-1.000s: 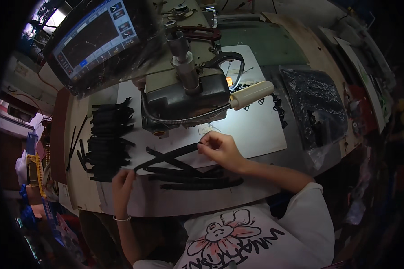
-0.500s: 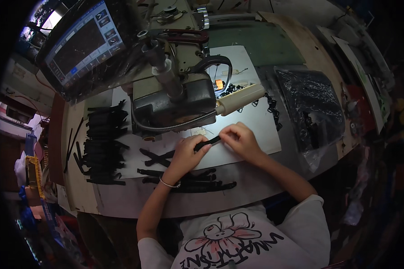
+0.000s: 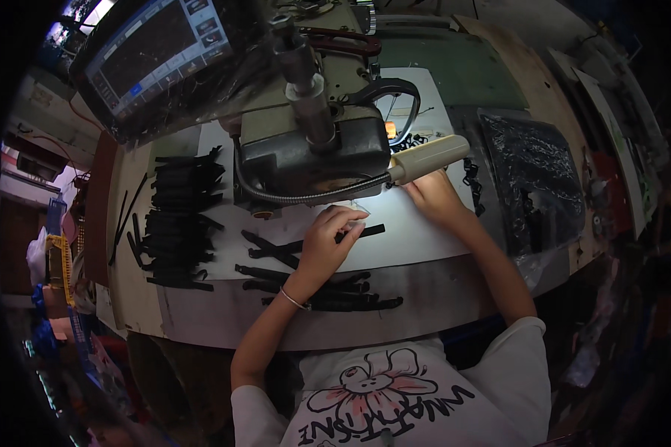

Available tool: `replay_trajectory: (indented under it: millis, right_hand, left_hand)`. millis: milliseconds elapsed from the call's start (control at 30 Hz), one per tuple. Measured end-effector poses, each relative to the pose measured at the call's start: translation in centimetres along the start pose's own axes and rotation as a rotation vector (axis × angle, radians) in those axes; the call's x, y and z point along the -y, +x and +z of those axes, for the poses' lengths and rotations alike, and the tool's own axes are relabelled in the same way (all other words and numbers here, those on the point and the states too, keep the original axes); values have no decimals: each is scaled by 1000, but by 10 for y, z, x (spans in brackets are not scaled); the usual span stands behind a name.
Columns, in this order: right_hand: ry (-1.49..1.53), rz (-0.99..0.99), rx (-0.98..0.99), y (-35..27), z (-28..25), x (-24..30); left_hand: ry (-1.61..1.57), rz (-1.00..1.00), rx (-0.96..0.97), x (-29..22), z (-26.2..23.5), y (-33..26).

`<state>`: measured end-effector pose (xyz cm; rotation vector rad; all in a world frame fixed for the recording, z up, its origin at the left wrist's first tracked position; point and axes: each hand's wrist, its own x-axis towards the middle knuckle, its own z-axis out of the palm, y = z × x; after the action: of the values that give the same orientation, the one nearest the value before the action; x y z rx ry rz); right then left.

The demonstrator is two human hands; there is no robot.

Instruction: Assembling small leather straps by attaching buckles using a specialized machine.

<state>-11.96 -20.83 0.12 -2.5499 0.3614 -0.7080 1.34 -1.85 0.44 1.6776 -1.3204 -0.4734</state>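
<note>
My left hand (image 3: 328, 242) is closed on a black fabric strap (image 3: 371, 229), whose free end sticks out to the right over the white work surface (image 3: 402, 249). Further right and ahead, my right hand (image 3: 436, 200) reaches toward the small black buckles (image 3: 417, 140) by the machine. Its fingertips are partly hidden under the white tubular lamp (image 3: 432, 158), so what they touch cannot be made out. More black straps (image 3: 335, 298) lie just below my left hand, some crossed over each other.
A sewing machine head (image 3: 306, 164) overhangs the work ahead, with a flexible metal lamp arm in front. A lit screen (image 3: 156, 52) stands upper left. Black strap pieces are stacked at left (image 3: 183, 223). A clear plastic bag with dark contents (image 3: 533, 175) lies at right.
My right hand has let go of the strap and moved forward and right, under the lamp. My left hand still holds the strap. The whole view has shifted slightly.
</note>
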Motion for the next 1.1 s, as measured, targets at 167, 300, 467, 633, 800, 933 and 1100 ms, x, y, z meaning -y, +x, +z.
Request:
replay_trajectory:
  millis: [167, 300, 467, 633, 800, 933, 1100]
  right_hand:
    - [355, 158, 231, -4, -11, 36]
    - [400, 227, 275, -9, -8, 50]
    - [626, 371, 388, -11, -3, 59]
    - [1125, 388, 456, -19, 3, 55]
    - [1247, 432, 574, -26, 7, 48]
    - [1356, 624, 455, -31, 9, 47]
    - [1356, 679, 333, -33, 10, 51]
  left_hand:
    - [-147, -56, -49, -3, 9, 5]
    - [-51, 79, -49, -6, 8, 3]
    - [-175, 24, -14, -1, 1, 1]
    - [-130, 222, -79, 3, -12, -1]
    - [154, 490, -27, 0, -16, -5]
    - [-272, -185, -43, -13, -5, -12]
    - [-641, -443, 129, -14, 0, -14]
